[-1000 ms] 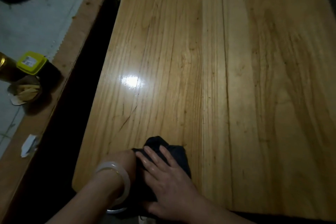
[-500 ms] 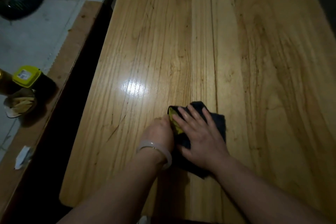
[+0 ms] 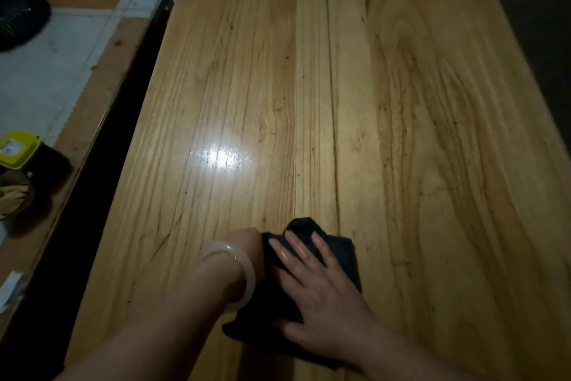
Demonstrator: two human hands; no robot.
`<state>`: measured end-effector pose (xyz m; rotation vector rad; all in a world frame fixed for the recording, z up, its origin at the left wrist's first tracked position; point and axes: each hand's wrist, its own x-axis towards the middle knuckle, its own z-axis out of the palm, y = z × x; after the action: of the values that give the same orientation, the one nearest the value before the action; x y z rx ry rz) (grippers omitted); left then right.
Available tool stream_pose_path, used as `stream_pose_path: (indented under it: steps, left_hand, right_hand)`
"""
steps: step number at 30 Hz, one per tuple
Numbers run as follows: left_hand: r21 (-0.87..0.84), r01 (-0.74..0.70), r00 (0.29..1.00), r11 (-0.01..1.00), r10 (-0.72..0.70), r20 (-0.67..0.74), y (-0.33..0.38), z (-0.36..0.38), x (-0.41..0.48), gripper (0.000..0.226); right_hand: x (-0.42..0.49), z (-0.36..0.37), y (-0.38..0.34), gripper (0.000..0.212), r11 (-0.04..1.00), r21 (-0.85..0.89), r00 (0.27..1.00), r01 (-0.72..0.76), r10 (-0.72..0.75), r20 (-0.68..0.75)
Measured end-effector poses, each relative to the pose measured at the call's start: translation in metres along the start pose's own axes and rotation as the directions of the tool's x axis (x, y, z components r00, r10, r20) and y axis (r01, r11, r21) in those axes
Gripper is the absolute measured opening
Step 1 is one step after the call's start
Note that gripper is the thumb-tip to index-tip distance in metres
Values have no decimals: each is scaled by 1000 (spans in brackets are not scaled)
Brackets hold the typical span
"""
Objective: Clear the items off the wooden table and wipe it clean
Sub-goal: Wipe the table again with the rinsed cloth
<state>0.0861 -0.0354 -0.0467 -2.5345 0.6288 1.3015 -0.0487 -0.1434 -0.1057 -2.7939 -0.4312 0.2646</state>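
Observation:
A dark cloth lies on the wooden table, near its front edge and a little left of the middle. My right hand presses flat on the cloth with its fingers spread. My left hand, with a pale bangle on the wrist, rests against the cloth's left edge; its fingers are tucked in and hidden behind the wrist. The tabletop carries nothing else, and a bright patch of light glints left of centre.
A lower brown surface with a grey mat stands to the left across a dark gap. On it are a yellow-lidded container, a crumpled wrapper, a dark round object and a white scrap.
Both hands slid the cloth forward from the front edge towards the table's middle, then back a little towards me. The yellow patch seen on the cloth half a second ago no longer shows.

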Motion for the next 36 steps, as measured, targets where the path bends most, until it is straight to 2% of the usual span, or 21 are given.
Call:
stream_pose_path:
  steps: [2,4,8,10,12,16,19,23,26,30,34,36]
  left_hand:
    - [-3,-22,999,1000,23,40,8,4,1,28]
    - [-68,19,1000,998,-17,22,9,5,7,24]
    - [-273,86,974,958,-138,-179,9,-5,14,23]
    - [-457,82,925,886,-239,-297,10,-15,15,21]
    - [-526,68,885,848,-294,-360,10,-26,18,19]
    - [-407,123,930,905,-248,-271,17,-34,26,19]
    - [-280,126,946,952,-200,-255,22,-38,32,22]
    - [-265,141,958,954,-199,-207,19,-47,42,18]
    - [-273,137,965,952,-190,-180,17,-56,44,14]
    - [-272,128,980,954,-163,-110,17,-64,47,10]
    - [-239,124,988,963,-141,-55,19,-75,52,8]
    - [-182,129,991,975,-135,-19,24,-82,53,14]
  right_hand:
    - [-5,-1,13,74,999,-21,999,47,-47,-23]
    - [0,-3,26,71,996,-51,997,68,-70,-30]
    - [23,-13,54,71,999,-26,998,20,-22,-52]
    - [39,-22,73,69,999,-11,998,-35,34,-61]
    - [55,-33,92,69,994,-20,992,-107,105,-74]
    - [69,-52,128,69,958,-17,954,-285,282,-101]
    - [59,-53,136,71,894,28,880,-446,444,-167]
    - [23,-42,125,70,810,55,785,-584,580,-218]
    - [-6,-34,105,68,831,68,809,-552,553,-199]
    - [-20,-25,87,68,921,61,910,-384,388,-147]
    - [6,-32,102,66,978,14,971,-206,207,-116]
    - [32,-37,113,63,983,-2,978,-186,185,-97]
